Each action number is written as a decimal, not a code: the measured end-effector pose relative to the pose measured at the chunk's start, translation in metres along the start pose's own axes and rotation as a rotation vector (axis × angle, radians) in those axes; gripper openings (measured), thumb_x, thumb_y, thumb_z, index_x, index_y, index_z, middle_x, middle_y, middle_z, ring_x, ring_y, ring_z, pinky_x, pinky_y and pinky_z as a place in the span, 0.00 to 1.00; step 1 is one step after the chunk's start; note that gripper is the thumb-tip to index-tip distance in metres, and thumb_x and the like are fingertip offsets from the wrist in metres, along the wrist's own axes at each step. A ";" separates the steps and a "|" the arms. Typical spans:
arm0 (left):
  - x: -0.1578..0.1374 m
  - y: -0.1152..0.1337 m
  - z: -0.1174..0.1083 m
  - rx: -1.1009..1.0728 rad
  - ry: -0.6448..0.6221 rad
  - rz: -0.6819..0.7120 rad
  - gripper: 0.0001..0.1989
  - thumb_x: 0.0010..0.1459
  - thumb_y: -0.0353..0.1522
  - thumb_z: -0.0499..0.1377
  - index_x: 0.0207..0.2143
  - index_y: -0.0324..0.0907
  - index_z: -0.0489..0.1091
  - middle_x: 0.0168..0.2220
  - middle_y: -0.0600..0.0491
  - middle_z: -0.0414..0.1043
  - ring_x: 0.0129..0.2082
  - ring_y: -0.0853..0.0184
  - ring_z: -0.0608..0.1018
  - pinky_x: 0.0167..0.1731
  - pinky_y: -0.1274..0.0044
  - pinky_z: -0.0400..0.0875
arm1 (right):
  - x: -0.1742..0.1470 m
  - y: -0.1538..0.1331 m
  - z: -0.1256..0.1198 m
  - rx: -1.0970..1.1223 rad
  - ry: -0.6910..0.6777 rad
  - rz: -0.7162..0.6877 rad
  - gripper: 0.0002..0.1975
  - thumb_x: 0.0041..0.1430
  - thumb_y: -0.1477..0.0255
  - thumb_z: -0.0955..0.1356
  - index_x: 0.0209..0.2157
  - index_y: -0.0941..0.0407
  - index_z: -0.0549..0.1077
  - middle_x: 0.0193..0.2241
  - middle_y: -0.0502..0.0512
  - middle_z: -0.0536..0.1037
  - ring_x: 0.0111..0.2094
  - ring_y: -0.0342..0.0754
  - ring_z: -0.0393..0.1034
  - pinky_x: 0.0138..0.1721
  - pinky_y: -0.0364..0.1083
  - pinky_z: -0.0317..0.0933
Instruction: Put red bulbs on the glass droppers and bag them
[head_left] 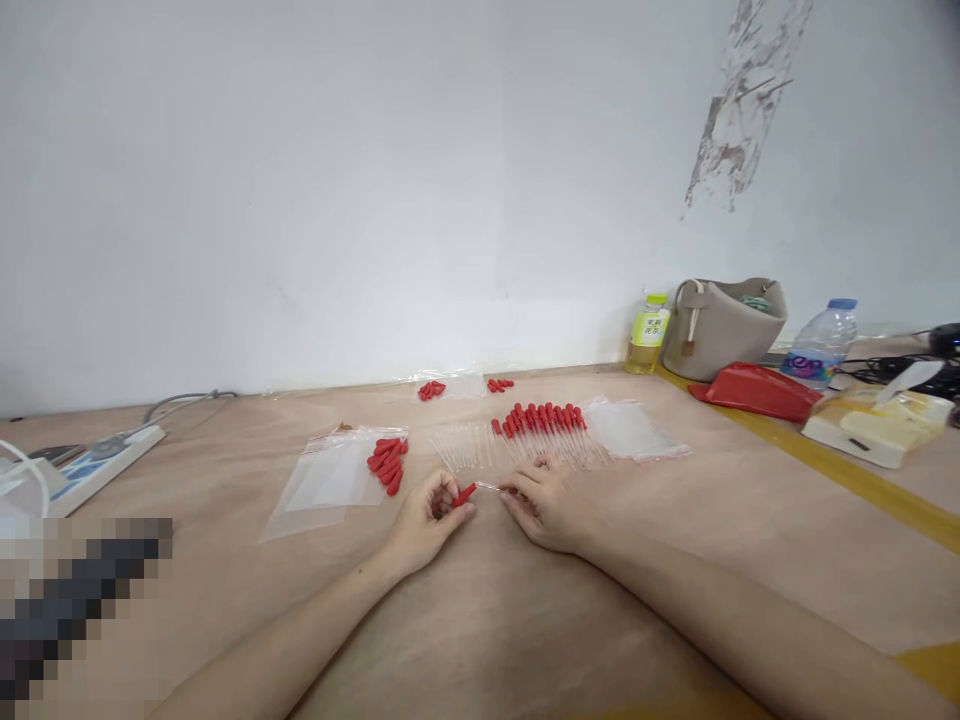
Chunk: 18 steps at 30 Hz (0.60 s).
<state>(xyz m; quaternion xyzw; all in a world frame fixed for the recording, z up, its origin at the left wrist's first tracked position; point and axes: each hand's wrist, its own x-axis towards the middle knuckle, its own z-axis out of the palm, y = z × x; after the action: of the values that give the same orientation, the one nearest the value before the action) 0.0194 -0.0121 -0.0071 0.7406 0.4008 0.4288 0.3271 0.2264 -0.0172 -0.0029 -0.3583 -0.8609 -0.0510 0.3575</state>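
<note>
My left hand [429, 518] pinches a red rubber dropper bulb [465, 494] low over the table. From the right, my right hand [546, 502] grips a thin clear dropper tube [489, 487], its end at the bulb's mouth; I cannot tell whether it is inside. Just beyond my hands lies a row of bare clear tubes [461, 445]. Right of it are several droppers with red bulbs [544, 418] on their tubes. Loose red bulbs [388, 463] lie left of my left hand, at the edge of a clear plastic bag [334, 480].
More red bulbs [431, 391] lie near the wall, beside small clear bags. Another plastic bag [637, 430] is at right. Farther right stand a tea bottle [648, 335], a grey bag [724, 325], a red pouch [754, 392], a water bottle [821, 345] and tissues [877, 425]. A power strip [112, 468] lies left.
</note>
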 end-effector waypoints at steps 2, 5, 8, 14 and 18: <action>0.000 0.001 0.000 0.006 -0.013 -0.010 0.11 0.49 0.33 0.58 0.26 0.41 0.56 0.22 0.60 0.57 0.21 0.75 0.62 0.23 0.82 0.56 | 0.000 0.000 0.000 0.000 -0.010 -0.004 0.10 0.58 0.72 0.58 0.35 0.57 0.70 0.29 0.53 0.73 0.30 0.42 0.65 0.39 0.46 0.49; -0.001 0.003 -0.001 0.017 -0.019 -0.008 0.11 0.50 0.33 0.58 0.26 0.40 0.56 0.21 0.60 0.57 0.21 0.75 0.61 0.22 0.82 0.55 | 0.000 0.000 -0.001 0.006 -0.025 -0.015 0.10 0.58 0.72 0.58 0.35 0.56 0.70 0.28 0.53 0.73 0.30 0.42 0.65 0.40 0.47 0.49; -0.001 0.003 0.000 0.016 -0.003 -0.010 0.11 0.50 0.35 0.58 0.25 0.40 0.56 0.20 0.61 0.57 0.19 0.75 0.61 0.21 0.83 0.54 | 0.000 -0.001 -0.001 0.014 -0.044 -0.031 0.11 0.58 0.72 0.58 0.36 0.56 0.70 0.28 0.53 0.73 0.29 0.42 0.64 0.39 0.46 0.50; 0.000 -0.001 0.000 -0.044 0.000 -0.045 0.11 0.51 0.37 0.57 0.35 0.40 0.63 0.26 0.55 0.67 0.24 0.71 0.69 0.24 0.81 0.62 | 0.000 -0.005 -0.001 0.087 -0.066 -0.040 0.10 0.57 0.72 0.59 0.37 0.56 0.69 0.26 0.51 0.73 0.28 0.42 0.64 0.36 0.45 0.52; 0.000 -0.001 -0.002 0.064 -0.043 -0.003 0.11 0.54 0.37 0.53 0.35 0.40 0.69 0.25 0.54 0.68 0.24 0.70 0.69 0.25 0.80 0.63 | 0.000 -0.005 -0.001 0.105 -0.079 -0.058 0.09 0.57 0.73 0.59 0.37 0.56 0.69 0.28 0.51 0.73 0.29 0.42 0.64 0.35 0.44 0.52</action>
<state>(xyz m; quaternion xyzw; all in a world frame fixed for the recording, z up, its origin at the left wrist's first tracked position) 0.0178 -0.0111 -0.0073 0.7590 0.4085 0.3994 0.3123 0.2232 -0.0210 -0.0014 -0.3158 -0.8858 -0.0017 0.3399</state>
